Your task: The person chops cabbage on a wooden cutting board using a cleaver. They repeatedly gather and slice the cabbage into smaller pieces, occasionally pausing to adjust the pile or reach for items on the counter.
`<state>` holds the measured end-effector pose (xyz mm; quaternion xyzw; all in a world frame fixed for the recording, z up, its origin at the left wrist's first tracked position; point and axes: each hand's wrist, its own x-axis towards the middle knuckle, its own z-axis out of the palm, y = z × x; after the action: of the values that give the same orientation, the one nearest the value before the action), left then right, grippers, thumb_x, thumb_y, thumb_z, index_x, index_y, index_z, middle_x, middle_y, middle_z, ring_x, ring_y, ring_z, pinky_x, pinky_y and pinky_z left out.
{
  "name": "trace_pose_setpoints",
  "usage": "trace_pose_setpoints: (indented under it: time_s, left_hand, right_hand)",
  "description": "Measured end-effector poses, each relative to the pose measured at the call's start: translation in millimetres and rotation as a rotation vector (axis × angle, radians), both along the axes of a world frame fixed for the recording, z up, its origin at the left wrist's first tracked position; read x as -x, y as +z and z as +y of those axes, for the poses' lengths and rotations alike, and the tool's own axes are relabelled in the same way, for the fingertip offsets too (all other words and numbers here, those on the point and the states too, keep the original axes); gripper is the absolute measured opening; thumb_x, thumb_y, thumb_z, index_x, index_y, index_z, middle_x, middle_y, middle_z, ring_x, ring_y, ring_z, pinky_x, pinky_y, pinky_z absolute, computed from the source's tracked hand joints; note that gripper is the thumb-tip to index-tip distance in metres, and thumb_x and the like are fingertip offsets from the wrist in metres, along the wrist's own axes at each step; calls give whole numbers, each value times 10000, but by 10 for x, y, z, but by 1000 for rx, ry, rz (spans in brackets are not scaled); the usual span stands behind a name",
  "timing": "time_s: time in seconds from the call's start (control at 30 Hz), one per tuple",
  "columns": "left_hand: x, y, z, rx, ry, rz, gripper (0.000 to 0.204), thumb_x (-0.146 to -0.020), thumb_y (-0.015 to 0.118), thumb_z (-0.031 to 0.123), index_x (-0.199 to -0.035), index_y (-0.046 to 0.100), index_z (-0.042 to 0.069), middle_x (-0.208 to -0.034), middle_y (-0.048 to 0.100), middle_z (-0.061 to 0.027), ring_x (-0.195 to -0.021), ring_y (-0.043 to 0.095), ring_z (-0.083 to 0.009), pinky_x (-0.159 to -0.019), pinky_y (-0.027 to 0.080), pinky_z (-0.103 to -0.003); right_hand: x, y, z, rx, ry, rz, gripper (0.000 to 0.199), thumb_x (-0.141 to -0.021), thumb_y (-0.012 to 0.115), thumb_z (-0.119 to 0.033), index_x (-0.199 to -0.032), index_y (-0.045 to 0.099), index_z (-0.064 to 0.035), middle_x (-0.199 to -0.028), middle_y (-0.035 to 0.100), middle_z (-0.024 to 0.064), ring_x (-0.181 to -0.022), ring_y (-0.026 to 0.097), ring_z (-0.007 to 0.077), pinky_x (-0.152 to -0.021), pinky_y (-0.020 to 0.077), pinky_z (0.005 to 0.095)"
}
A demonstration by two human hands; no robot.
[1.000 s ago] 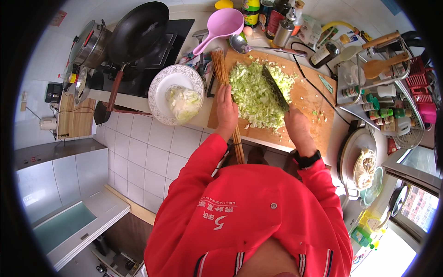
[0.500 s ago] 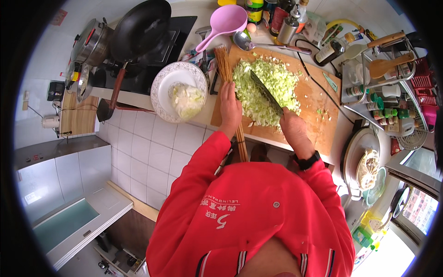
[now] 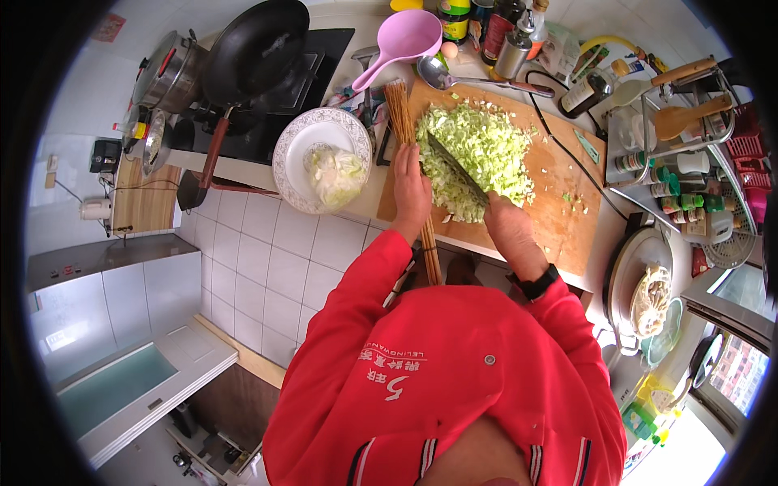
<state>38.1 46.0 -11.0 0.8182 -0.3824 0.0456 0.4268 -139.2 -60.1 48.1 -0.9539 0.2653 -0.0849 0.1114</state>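
Note:
Chopped pale green cabbage (image 3: 490, 150) lies in a broad heap on the wooden cutting board (image 3: 567, 223). My right hand (image 3: 515, 235) grips a knife (image 3: 458, 170); its long dark blade slants up and left into the left part of the heap. At the board's left edge, my left hand (image 3: 412, 190) is closed against a long bundle of thin brown sticks (image 3: 399, 109), which runs from the board's far left corner toward my body. Left of it, a white patterned plate (image 3: 288, 174) bears a bagged piece of cabbage (image 3: 339, 178).
A black wok (image 3: 255, 57) and a steel pot (image 3: 174, 73) are at the far left. A pink ladle (image 3: 409, 36), a steel spoon (image 3: 435, 74) and bottles line the back. A black cord (image 3: 563, 150) crosses the board's right side, beside a spice rack (image 3: 689, 138).
The whole scene has shifted slightly right in view. The knife blade lies further left in the heap, nearer the stick bundle. Both hands keep their holds.

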Motion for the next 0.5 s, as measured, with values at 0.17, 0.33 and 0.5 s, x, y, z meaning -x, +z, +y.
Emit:
trace_pose_setpoints:
  time_s: [0.17,0.33,0.5]
  left_hand:
    - [11,-10,24,-36,14,-11,596,-767,486,-86,-1351,393,-14,-1372,413,-217,-1331,343,-376,-1083,320,-435]
    - [15,-36,31,-23,13,17,601,-771,484,-81,-1359,393,2,-1381,411,-205,-1331,343,-373,-1089,316,-433]
    - [7,-25,9,-28,6,14,605,-774,483,-78,-1365,392,10,-1390,401,-203,-1330,345,-371,-1091,315,-432]
  right_hand:
    - [52,76,47,-118,-73,89,92,-891,486,-110,-937,561,-84,-748,624,154,-599,638,346,-506,517,445]
    - [89,184,-89,-118,-57,-91,135,-907,465,-134,-979,563,-74,-756,623,164,-652,645,345,-529,515,450]
    - [91,159,-264,-15,-68,159,122,-900,476,-138,-955,561,-70,-732,620,174,-631,634,355,-527,510,462]
